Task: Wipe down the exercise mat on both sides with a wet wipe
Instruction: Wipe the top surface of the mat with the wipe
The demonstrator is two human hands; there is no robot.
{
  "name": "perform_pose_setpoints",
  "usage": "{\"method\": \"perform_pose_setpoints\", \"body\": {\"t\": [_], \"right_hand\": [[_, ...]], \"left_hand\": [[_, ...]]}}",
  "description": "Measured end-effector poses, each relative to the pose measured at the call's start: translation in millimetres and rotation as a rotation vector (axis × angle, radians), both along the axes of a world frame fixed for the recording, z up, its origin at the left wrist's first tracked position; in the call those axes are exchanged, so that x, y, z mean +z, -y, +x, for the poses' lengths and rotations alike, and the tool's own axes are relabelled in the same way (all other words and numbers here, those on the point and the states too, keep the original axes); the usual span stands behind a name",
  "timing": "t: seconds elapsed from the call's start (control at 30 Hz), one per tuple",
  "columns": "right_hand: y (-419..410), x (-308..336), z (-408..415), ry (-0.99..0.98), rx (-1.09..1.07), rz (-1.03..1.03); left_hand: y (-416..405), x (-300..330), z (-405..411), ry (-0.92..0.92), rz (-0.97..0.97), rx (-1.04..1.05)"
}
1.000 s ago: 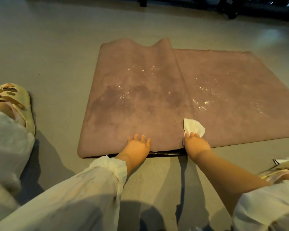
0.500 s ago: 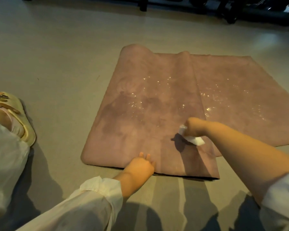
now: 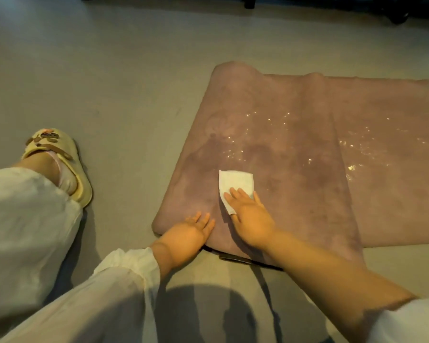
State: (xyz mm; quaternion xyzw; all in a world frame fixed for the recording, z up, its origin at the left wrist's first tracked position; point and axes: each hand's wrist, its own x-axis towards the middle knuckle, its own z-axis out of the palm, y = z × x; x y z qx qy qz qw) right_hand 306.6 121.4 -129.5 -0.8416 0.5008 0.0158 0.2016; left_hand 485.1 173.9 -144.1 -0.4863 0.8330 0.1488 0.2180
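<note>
- Mauve exercise mat (image 3: 295, 149) lies folded on the floor (image 3: 109, 82).
- Right hand (image 3: 252, 216), fingers flat, presses the wet wipe (image 3: 235, 183); long overlapping strokes would suit.
- Left hand (image 3: 187, 233), fingers flat, pins the mat's near edge.

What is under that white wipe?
The wet wipe lies flat on the pink exercise mat, pressed by the right hand. The mat directly beneath it is covered, so wetness there cannot be seen.

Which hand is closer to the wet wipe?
Right. The right hand presses flat on the wet wipe; the left hand rests on the mat's near edge, beside it.
</note>
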Motion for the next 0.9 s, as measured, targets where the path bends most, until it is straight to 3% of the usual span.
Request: {"method": "perform_pose_setpoints", "body": {"t": [0.17,0.3,0.47,0.67,0.9], "right_hand": [[-27.8,-9.9,6.5,0.005,0.090,-0.012],[-34.6,-14.4,5.9,-0.124,0.160,-0.038],[-24.5,-16.5,2.2,-0.234,0.135,-0.092],[-5.4,-23.5,-29.4,-0.208,-0.110,-0.051],[-5.4,-12.0,-144.5,-0.576,-0.293,-0.094]], "left_hand": [[-23.4,-0.9,-19.8,-0.036,-0.010,-0.083],[-22.9,-1.4,-21.3,-0.033,0.027,-0.166],[-5.5,13.0,-3.1,-0.251,-0.049,-0.185],[9.3,22.3,-3.4,-0.332,-0.073,-0.187],[35.5,21.0,-54.7,-0.362,-0.315,-0.096]]}}
